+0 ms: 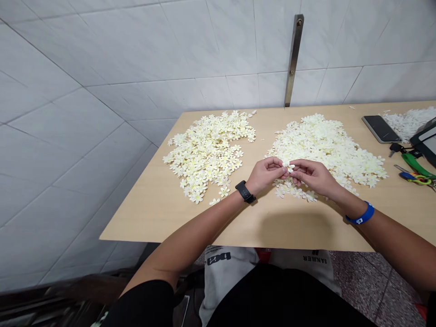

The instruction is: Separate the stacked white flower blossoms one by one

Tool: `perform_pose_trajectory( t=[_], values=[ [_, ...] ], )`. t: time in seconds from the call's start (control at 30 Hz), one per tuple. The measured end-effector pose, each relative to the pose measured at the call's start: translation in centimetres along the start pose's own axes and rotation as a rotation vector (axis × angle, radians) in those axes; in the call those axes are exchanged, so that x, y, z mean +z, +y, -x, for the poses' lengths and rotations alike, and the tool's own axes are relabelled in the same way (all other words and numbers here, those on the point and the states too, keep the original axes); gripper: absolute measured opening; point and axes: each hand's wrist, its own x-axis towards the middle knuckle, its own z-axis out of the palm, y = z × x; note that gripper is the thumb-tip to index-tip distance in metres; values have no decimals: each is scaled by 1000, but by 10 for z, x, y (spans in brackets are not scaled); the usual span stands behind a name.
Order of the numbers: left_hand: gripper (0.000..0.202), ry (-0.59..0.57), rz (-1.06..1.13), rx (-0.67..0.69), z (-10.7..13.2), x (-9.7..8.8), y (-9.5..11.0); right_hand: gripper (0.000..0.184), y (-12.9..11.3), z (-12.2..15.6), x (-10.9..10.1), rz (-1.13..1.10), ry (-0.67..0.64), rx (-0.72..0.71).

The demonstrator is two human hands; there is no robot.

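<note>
Between my two hands is a small white artificial flower (290, 167), held just above the near edge of the right-hand flower pile (318, 141). My left hand (267, 174), with a black watch on its wrist, pinches the flower from the left. From the other side my right hand (312, 176) has its thumb and fingers closed on the same flower; a blue band circles that wrist. Farther left lies another pile of flowers (209, 152), showing yellow centres, with a few loose blossoms at its near edge.
A phone (381, 129) lies at the back right beside a heap of white slivers (408, 121). Keys (397, 148) and green-handled scissors or pliers (417, 165) sit near the right edge. A tiled wall (225, 45) with a metal bar (293, 61) stands behind the wooden table (153, 218).
</note>
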Motion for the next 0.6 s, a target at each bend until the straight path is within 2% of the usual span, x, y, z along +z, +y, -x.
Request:
perform_pose_trajectory(
  t=[0.1, 0.27, 0.43, 0.6],
  values=[
    [48, -17, 49, -17, 1, 2, 1, 38, -2, -1, 3, -96, 17, 59],
    [43, -45, -35, 52, 6, 7, -2, 39, -6, 1, 6, -126, 58, 148],
    [42, -64, -116, 154, 10, 9, -6, 34, -9, 2, 2, -83, -17, 97],
    [37, -27, -166, 164, 7, 6, -5, 33, -3, -2, -5, -111, -82, 102]
  ],
)
